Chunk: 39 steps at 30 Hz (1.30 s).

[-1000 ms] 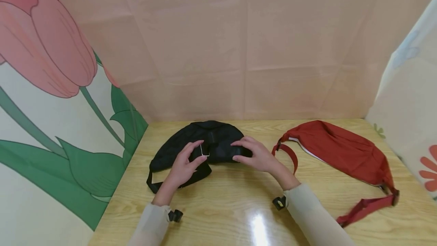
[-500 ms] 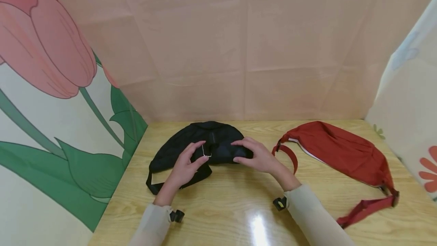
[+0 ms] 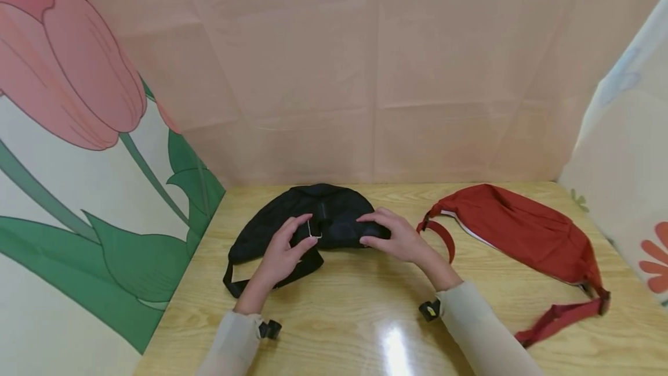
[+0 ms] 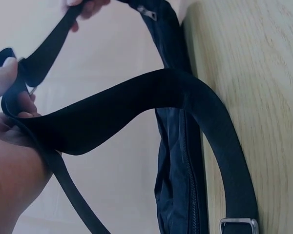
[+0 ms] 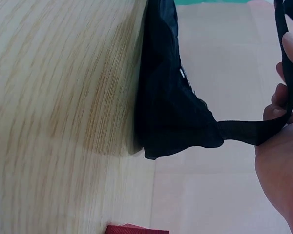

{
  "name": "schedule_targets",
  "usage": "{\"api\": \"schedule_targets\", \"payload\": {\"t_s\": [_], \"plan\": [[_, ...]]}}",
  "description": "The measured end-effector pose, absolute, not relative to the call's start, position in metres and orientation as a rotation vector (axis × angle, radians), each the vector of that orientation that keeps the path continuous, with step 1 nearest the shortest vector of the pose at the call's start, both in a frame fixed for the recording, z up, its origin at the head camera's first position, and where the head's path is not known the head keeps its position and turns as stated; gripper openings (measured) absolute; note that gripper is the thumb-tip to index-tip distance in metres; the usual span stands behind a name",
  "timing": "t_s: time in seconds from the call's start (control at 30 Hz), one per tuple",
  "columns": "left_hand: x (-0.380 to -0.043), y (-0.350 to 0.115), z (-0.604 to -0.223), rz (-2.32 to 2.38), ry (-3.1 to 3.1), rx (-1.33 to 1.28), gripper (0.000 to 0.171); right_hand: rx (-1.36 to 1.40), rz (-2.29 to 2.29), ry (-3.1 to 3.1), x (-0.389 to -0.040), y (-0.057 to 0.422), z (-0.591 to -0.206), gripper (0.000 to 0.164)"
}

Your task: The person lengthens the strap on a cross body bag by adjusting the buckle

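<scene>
A black waist bag (image 3: pixel 292 208) lies at the back left of the table, its strap raised in front of it. My left hand (image 3: pixel 279 257) pinches the black strap (image 4: pixel 97 119) beside a thin silver metal buckle (image 3: pixel 315 237). Facing it, my right hand (image 3: pixel 399 241) grips another stretch of the strap, which in the right wrist view runs as a webbing band (image 5: pixel 246 130) from the bag's end over the palm. A second metal buckle (image 4: pixel 255 226) shows on the lower loop of strap in the left wrist view. The fingers partly hide the held webbing.
To the right lies a red waist bag (image 3: pixel 516 225) with its red strap (image 3: pixel 563 318) trailing toward the front. A beige cloth (image 3: pixel 313 74) hangs behind the wooden table (image 3: pixel 355 318). A tulip-printed sheet (image 3: pixel 78 190) stands along the left.
My right hand has shifted slightly to the right, away from the left hand. The left hand moves only a little and stays by the silver buckle. Both bags keep their places.
</scene>
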<state>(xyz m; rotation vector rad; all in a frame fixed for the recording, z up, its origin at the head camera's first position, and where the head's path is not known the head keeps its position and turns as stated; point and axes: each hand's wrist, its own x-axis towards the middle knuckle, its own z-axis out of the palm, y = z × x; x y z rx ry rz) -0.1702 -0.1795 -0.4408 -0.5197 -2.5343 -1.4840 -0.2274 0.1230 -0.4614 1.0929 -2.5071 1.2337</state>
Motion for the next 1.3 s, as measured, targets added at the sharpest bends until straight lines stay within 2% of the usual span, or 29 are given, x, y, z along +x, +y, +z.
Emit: {"api": "schedule_targets", "payload": {"t_s": [0.27,0.63,1.3], "plan": [[-0.169,-0.179,-0.44,-1.495,-2.519,-0.528,0.051,1.113,1.196,-2.506,-0.227,0.124,-0.46,0.039],[-0.171,-0.173,-0.436,-1.512,-2.486,-0.567,0.051,1.241,1.015,-2.623,-0.217,0.108,-0.438,0.048],[-0.168,-0.174,-0.438,-1.479,-2.488,-0.57,0.053,1.111,1.135,-2.553,-0.22,0.117,-0.448,0.043]]}}
